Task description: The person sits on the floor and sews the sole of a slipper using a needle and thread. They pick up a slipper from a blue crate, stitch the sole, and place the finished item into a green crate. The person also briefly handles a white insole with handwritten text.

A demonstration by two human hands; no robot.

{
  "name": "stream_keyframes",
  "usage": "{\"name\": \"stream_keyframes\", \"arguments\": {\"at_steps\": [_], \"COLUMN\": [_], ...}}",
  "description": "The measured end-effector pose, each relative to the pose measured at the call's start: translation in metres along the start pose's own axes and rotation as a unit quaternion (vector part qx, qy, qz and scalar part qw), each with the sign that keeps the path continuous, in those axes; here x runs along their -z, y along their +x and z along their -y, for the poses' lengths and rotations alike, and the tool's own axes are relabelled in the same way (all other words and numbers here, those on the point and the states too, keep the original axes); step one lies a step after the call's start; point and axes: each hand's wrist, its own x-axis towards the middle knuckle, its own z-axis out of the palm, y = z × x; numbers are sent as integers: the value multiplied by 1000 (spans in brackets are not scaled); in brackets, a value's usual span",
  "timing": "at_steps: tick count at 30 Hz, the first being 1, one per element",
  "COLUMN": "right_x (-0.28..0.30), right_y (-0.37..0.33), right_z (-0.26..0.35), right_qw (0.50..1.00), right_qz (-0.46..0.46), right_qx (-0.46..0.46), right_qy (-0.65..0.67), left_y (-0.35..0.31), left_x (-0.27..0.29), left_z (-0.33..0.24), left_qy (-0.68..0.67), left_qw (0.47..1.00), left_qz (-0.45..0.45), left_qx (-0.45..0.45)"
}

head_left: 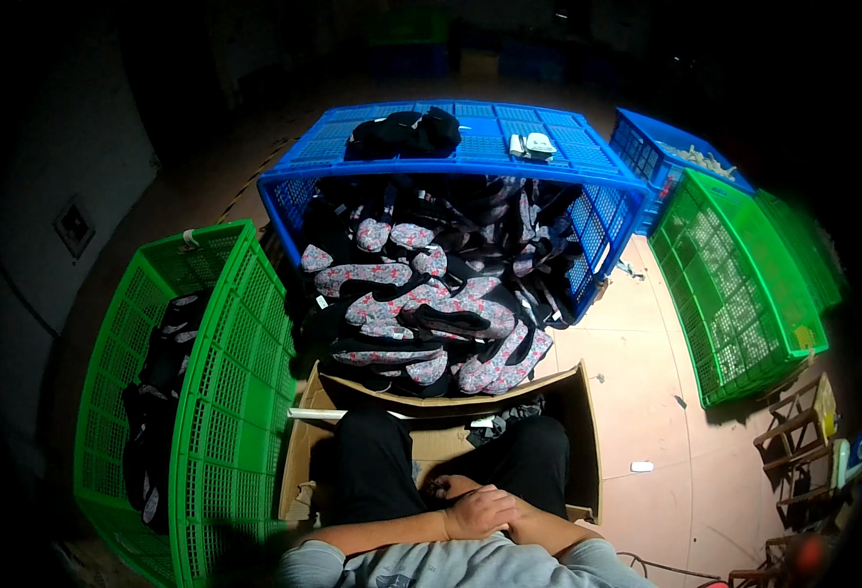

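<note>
My forearms cross over my lap. My left hand [482,511] lies on top of my right wrist, its fingers curled over it. Below it, my right hand [450,487] reaches toward the gap between my knees; shade hides how its fingers are set. Neither hand touches any goods. In front of my knees, a heap of black cloth footwear with grey-and-pink floral soles [431,297] spills from a large blue plastic crate [588,183] lying on its side. A cut-open cardboard box [590,441] surrounds my legs, with a white strip [318,414] across its left side.
Left stands a green mesh crate [230,392] with dark footwear inside. Another green crate [735,294] and a blue crate [637,147] stand right. Black cloth [406,133] and a small white object [534,146] lie atop the tipped crate. Wooden frames [803,441] stand lower right.
</note>
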Motion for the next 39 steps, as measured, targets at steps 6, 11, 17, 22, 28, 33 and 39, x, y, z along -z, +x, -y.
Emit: {"name": "stream_keyframes", "arguments": {"at_steps": [6,11,17,22,28,33,39], "right_x": [-20,-45,-66,-39,-21,-22,-24], "right_y": [36,57,51,37,29,34,35], "right_z": [-40,-60,-56,-52,-49,-52,-51], "right_qw": [993,997,986,1000,997,996,996], "right_qz": [-14,18,-79,-5,29,32,26], "right_qx": [103,55,-96,6,63,67,53], "right_qy": [52,-50,-110,-25,32,53,62], "left_y": [12,8,2,6,4,2,3], "left_x": [8,9,5,10,1,2,6], "left_z": [-7,-6,-4,-3,1,3,2], "left_qy": [3,6,38,12,-5,8,2], "left_qw": [997,999,999,998,999,996,995], "left_qz": [-72,-33,-27,-53,0,47,60], "left_qx": [-2,-2,7,1,40,76,83]}}
